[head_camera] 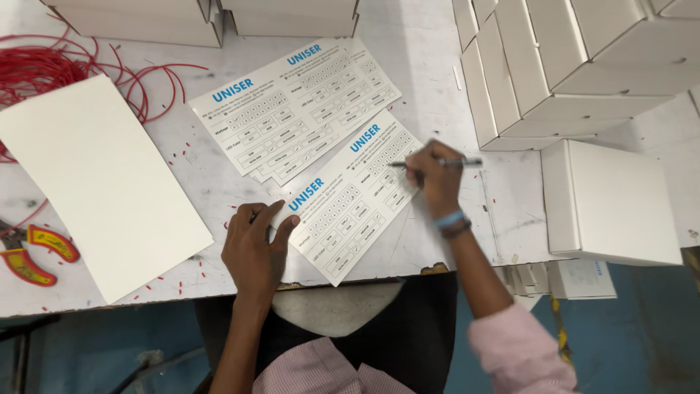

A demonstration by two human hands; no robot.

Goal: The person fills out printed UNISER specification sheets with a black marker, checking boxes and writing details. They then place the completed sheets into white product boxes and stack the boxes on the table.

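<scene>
Head view shows a white table (437,44) from above, with two hands at work on it. A printed card (348,197) lies tilted near the table's front edge. The left hand (251,248) lies flat and spread on the near corner of this card and presses it down. The right hand (436,175) is curled tight around a pen (437,163), and the pen tip touches the far end of the same card. A blue band (450,219) sits on the right wrist.

Just behind the card lie more printed cards (292,106), one partly on top of another. Left of the card lies a big blank white sheet (102,190). Behind that sheet is a tangle of red wire (51,69). Red and yellow pliers (33,252) lie at the table's left edge.

Right of the card stands a closed white box (612,204). Behind it is a stack of white boxes (561,66), all shut, so I cannot tell what is inside. More white boxes (211,18) line the back of the table.
</scene>
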